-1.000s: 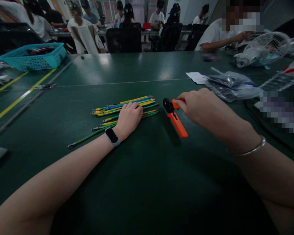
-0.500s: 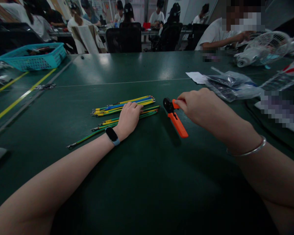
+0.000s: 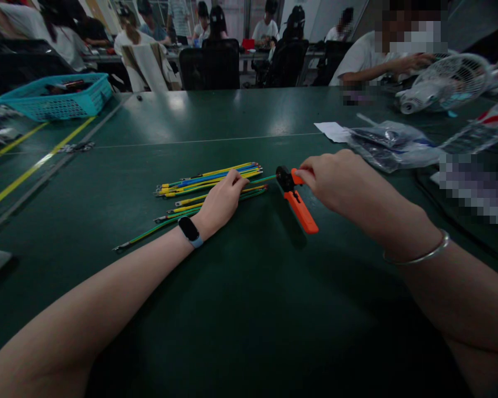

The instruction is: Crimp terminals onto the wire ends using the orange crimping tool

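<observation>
Around the middle of the table (image 3: 216, 315), left hand (image 3: 222, 200) has a green wire (image 3: 264, 179) pinched in its fingers, tip right at the black head of the orange-handled crimper (image 3: 302, 211), about 3 o'clock from it. Right hand (image 3: 336, 179) is gripping the crimper's upper handle, lower one angled away at 5 o'clock. Loose bunch of yellow, blue and green wires (image 3: 205, 179) at the left hand's 11 o'clock, blue basket (image 3: 62, 102) way off at 10.

left wrist: dark-faced band (image 3: 190, 231), pale blue strap | right wrist: thin silvery bangle (image 3: 424, 256) | forearms: sleeveless
</observation>
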{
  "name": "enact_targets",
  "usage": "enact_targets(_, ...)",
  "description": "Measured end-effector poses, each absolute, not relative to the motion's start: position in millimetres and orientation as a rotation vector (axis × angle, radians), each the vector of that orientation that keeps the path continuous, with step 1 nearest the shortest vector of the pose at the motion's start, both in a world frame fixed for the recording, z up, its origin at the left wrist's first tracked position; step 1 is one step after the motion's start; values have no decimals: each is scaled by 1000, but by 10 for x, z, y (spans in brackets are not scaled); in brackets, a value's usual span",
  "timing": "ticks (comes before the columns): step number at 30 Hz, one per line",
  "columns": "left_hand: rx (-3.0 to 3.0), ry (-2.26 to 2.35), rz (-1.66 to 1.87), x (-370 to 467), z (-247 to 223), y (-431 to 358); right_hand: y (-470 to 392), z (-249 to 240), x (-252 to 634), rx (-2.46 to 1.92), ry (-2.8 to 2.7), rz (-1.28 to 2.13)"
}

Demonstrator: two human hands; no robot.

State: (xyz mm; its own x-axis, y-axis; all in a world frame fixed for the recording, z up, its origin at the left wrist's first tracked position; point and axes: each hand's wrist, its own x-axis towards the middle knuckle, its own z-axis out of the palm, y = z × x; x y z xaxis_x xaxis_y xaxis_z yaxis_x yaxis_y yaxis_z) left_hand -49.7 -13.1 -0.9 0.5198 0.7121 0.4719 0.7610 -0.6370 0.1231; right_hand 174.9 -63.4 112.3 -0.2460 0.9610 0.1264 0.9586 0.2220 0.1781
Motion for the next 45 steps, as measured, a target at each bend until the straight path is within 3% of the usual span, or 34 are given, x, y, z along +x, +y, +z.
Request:
enact_targets(22,-2631,-1185,-617,-481,39,-148,-652,1112,1728,1883,2463,394)
enact_targets(45,-2729,-1115,-708,-495,24,-161,-688,1152,1647,1775,2424,453)
